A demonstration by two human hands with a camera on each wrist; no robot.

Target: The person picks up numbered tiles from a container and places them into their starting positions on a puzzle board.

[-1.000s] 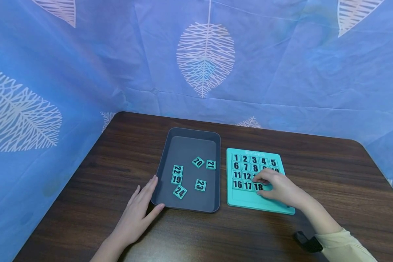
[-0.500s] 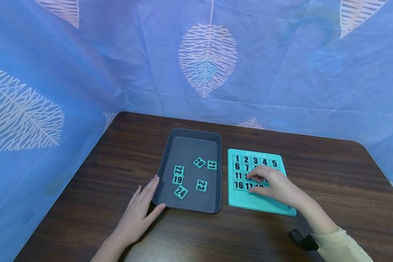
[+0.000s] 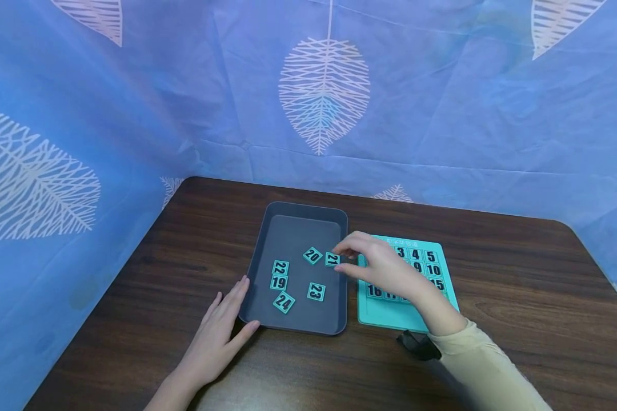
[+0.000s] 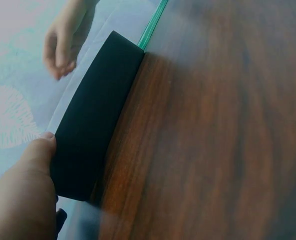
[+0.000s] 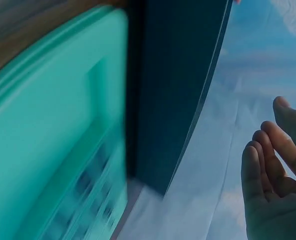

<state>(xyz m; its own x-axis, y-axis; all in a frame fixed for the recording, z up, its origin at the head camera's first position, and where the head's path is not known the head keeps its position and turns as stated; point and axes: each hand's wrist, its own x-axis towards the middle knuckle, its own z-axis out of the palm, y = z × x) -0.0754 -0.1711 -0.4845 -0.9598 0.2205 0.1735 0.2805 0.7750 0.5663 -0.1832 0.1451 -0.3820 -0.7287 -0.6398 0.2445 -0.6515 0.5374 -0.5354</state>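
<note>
My right hand [image 3: 383,268] hangs over the right rim of a dark grey tray [image 3: 308,225], thumb and fingers parted on either side of the number 21 tile [image 3: 332,260]. In the right wrist view, nothing sits between the fingertips of the right hand [image 5: 277,165]. Number tiles 20 [image 3: 312,256], 22 [image 3: 280,268], 19 [image 3: 279,282], 23 [image 3: 316,291] and 24 [image 3: 284,302] lie scattered in the tray. My left hand [image 3: 216,337] rests with straight fingers along the tray's lower left corner; its thumb [image 4: 40,152] touches the tray wall [image 4: 98,115].
Right of the tray lies a turquoise number board [image 3: 391,318] with tiles in rows, partly covered by my right forearm. Both stand on a dark wooden table [image 3: 519,274]. A blue leaf-print cloth [image 3: 416,103] hangs behind it.
My right hand has left the number tiles on the board and moved left to the 21 tile at the tray's right side. The left hand stays at the tray corner.
</note>
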